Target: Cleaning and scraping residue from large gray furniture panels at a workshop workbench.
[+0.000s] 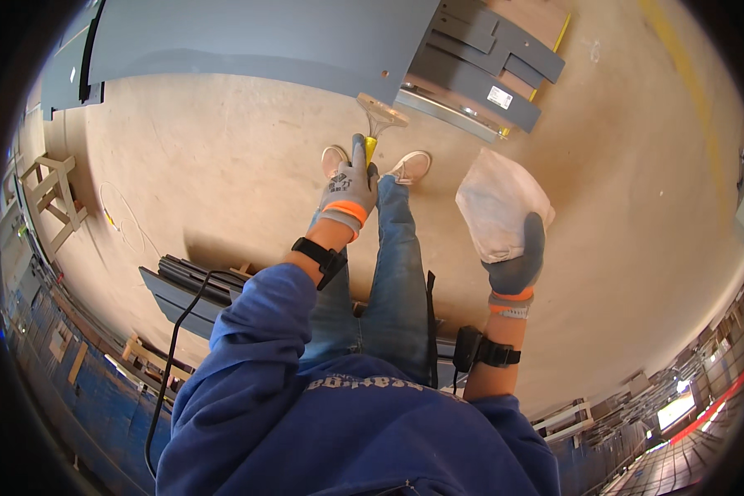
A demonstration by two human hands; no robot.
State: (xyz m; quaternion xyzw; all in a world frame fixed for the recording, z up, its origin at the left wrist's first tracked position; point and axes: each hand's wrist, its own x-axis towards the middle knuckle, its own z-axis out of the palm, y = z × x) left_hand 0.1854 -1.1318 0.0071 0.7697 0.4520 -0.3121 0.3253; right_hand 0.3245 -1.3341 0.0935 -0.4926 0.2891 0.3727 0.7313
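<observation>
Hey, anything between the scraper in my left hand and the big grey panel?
Nothing visible. The scraper in your left hand reaches close to the big panel; whether they touch is unclear. The bag in your right hand is off aside.

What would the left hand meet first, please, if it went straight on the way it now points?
Led by the yellow-handled tool it grips, the left hand would probably meet the large grey panel first, near its small hole, though the depth between them is unclear.
</observation>
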